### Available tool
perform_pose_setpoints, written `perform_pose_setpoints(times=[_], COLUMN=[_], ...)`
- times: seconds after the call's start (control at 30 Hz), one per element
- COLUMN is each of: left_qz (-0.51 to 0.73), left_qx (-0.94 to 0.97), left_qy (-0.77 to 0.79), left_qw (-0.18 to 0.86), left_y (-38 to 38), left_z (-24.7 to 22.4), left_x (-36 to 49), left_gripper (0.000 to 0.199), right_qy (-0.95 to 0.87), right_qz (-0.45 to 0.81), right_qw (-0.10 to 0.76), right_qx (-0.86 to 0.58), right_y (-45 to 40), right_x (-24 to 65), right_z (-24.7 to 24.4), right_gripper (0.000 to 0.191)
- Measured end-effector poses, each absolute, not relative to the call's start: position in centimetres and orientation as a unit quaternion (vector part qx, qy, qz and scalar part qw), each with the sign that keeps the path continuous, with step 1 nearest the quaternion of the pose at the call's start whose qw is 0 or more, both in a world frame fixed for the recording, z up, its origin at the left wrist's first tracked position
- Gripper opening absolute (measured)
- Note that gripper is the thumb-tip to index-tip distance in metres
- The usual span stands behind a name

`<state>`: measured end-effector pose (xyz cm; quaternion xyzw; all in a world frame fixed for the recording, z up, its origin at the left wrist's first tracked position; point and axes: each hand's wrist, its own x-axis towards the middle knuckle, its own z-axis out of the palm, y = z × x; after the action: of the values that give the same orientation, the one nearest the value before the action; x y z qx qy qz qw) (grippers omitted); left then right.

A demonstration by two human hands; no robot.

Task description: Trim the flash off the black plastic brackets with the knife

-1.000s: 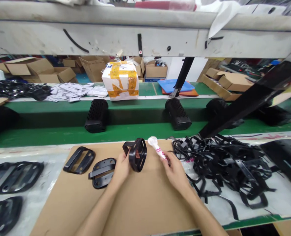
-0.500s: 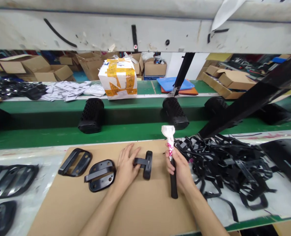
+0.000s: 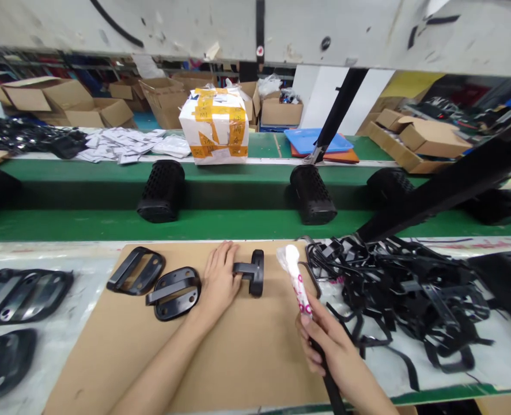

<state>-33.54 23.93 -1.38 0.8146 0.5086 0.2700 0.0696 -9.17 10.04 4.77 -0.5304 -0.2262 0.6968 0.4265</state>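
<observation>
My left hand (image 3: 221, 281) rests on the cardboard sheet (image 3: 242, 363), its fingers bunched at the strap end of a black plastic bracket (image 3: 257, 273). The bracket's wider piece sticks out to the right of the fingers; the palm side of the grip is hidden. In my right hand (image 3: 330, 340) is a hammer (image 3: 298, 282) with a black handle, its head and neck wrapped in white and clear plastic with pink print. The hammer head is above the cardboard, right of the bracket and apart from it. Left of my left hand lie two slotted black plates (image 3: 177, 293), (image 3: 137, 271).
More black plates (image 3: 26, 294) lie at the left edge. A tangled heap of black straps (image 3: 411, 300) covers the right side. Behind is a green conveyor (image 3: 238, 222) carrying black perforated cylinders (image 3: 162, 190). A slanting black post (image 3: 445, 178) stands at right, and a taped white box (image 3: 215, 127) beyond.
My right hand has moved down and toward me, lowering the hammer and tilting its head to the left. My left hand stays at the bracket. The camera view has shifted slightly.
</observation>
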Motion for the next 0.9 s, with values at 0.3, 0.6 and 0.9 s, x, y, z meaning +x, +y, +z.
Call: perform_pose_setpoints(times=[0.3, 0.6, 0.9], left_qz=[0.251, 0.241, 0.239], left_qx=[0.806, 0.803, 0.8], left_qy=[0.534, 0.539, 0.543], left_qw=[0.056, 0.076, 0.088], left_y=[23.3, 22.9, 22.9], left_z=[-1.5, -0.5, -0.6], left_x=[-32.7, -32.5, -32.5], left_gripper=[0.05, 0.047, 0.045], right_qy=[-0.291, -0.261, -0.189], right_qz=[0.638, 0.642, 0.633], right_qw=[0.323, 0.329, 0.36], right_qx=[-0.636, -0.642, -0.659], right_y=[7.5, 8.8, 8.4], right_x=[-12.2, -12.0, -14.4], right_z=[2.2, 1.4, 3.2], right_gripper=[0.101, 0.111, 0.104])
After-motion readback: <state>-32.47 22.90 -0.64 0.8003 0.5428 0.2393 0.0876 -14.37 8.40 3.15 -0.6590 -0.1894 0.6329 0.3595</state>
